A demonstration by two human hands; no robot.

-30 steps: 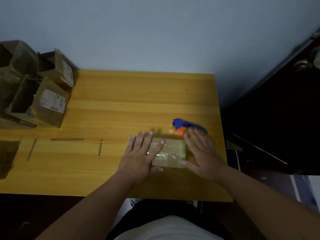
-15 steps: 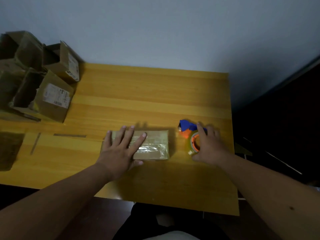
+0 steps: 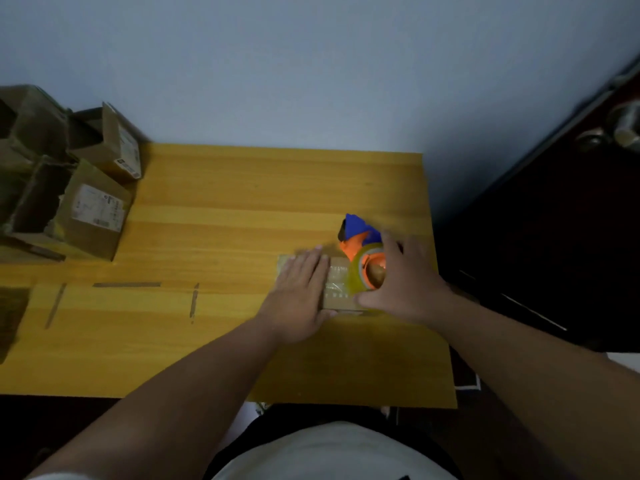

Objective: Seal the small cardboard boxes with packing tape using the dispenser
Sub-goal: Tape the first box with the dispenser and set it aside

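A small flat cardboard box (image 3: 337, 287) lies on the wooden table (image 3: 242, 202), right of centre, with shiny tape on its top. My left hand (image 3: 299, 294) presses flat on the box's left part, fingers straight. My right hand (image 3: 403, 282) grips the tape dispenser (image 3: 362, 252), a blue and orange tool with a yellowish tape roll, and holds it over the box's right end. The right part of the box is hidden under the dispenser and hand.
Several open cardboard boxes (image 3: 90, 206) are piled at the table's left rear. Thin strips (image 3: 126, 284) lie on the table at the left front. A dark door (image 3: 571, 237) with a metal knob stands right of the table. The wall is behind.
My right hand has lifted the dispenser from the table and brought it left over the box's right end. My left hand stays flat on the box.
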